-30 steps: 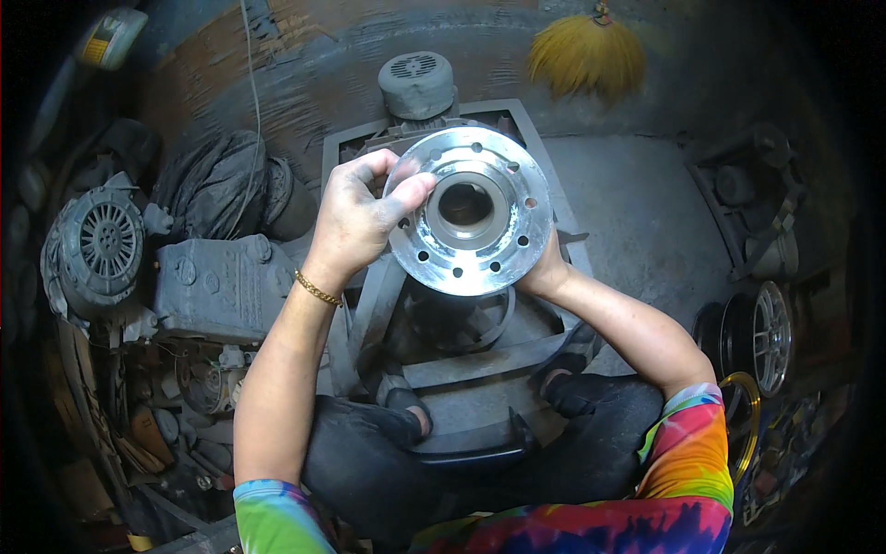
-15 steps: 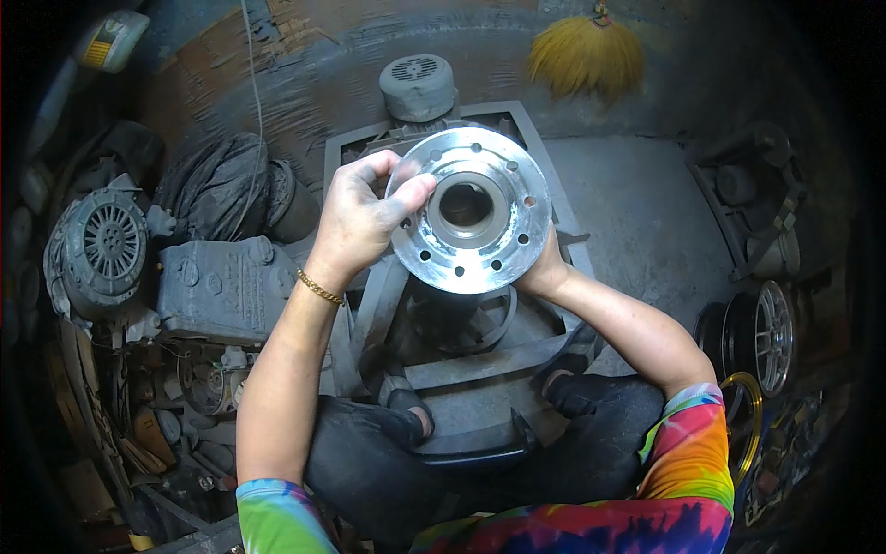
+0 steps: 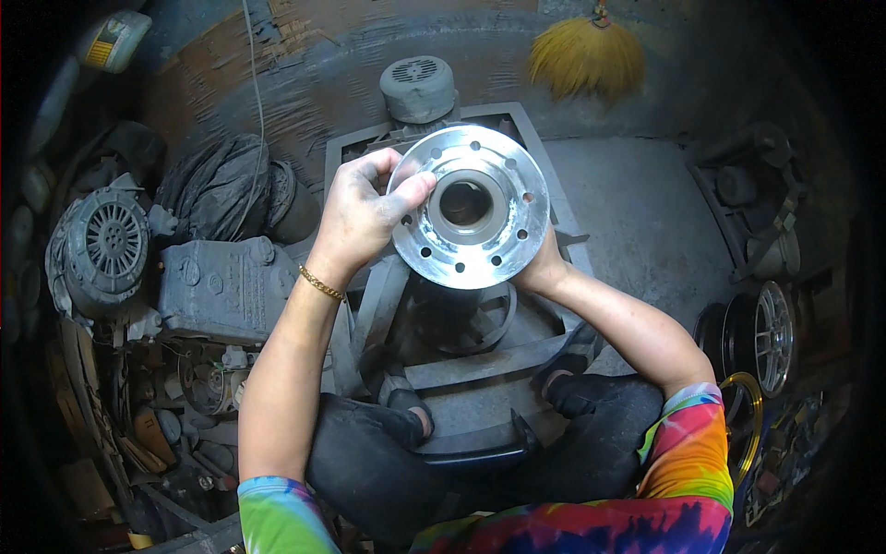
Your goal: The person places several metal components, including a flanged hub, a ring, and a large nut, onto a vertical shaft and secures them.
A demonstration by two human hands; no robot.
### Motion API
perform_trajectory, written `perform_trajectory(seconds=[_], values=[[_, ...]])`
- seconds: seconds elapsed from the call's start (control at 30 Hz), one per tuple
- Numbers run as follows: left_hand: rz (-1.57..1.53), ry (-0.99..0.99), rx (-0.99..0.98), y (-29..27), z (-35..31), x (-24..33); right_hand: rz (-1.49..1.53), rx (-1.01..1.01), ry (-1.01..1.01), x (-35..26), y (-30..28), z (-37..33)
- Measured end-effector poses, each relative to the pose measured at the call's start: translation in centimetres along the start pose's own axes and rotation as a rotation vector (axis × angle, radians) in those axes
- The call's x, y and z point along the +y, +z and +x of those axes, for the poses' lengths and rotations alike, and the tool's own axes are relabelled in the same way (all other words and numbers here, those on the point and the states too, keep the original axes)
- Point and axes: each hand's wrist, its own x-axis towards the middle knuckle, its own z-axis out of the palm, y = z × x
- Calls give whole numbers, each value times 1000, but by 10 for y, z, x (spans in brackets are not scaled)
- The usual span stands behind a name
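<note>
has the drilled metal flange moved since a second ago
Yes, slightly: the drilled metal flange has shifted up the view, a little closer to the grey electric motor.

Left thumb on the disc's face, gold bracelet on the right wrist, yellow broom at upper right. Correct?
One error: the gold bracelet is on the left wrist, not the right; the head view shows it. The rest stands: the left hand has its thumb on the face of the disc, and the yellow broom is at upper right.

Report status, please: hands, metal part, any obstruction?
Left hand pinching flanged metal hub at rim. Right hand behind it, partly hidden. Bore unobstructed; left thumb overlapping flange.
</note>
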Motion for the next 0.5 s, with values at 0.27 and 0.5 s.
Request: perform_trajectory(seconds=[0.27,0.5], values=[[-163,-51,10,-6,5,-5,66,112,-54,3,2,3],[-727,-39,206,-36,9,-4,77,79,161,-19,-10,25]])
